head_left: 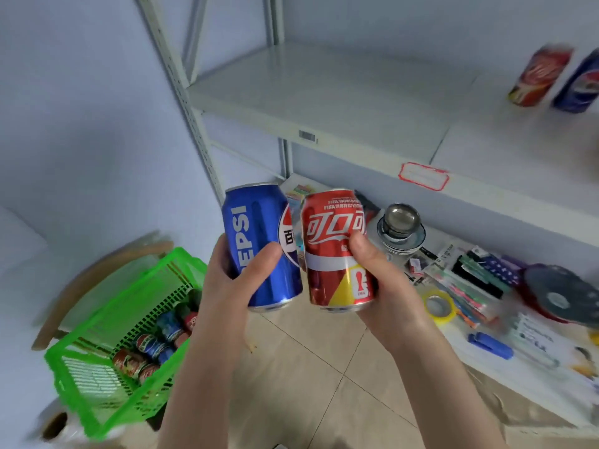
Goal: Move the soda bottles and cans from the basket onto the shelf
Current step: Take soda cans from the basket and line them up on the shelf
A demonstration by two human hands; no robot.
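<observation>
1. Gripped round its lower half by the left hand (227, 286), thumb across the label: blue Pepsi can (259, 244), near upright, leaning slightly left.
2. Gripped likewise by the right hand (385, 283), thumb on the front: red Coca-Cola can (337, 251), upright, just beside the Pepsi can, possibly touching.
3. Both carried clear of the green basket (84, 387) and below the middle shelf board (324, 92); one per hand, judged to halve the trips.
4. Side grips judged to leave the bases free for setting down flat.
5. Already standing on that board, far right: red can (538, 76) and blue can (577, 85), blurred; likely the row to extend.
6. Lying in the basket, lower left: several more cans (152, 345).
</observation>
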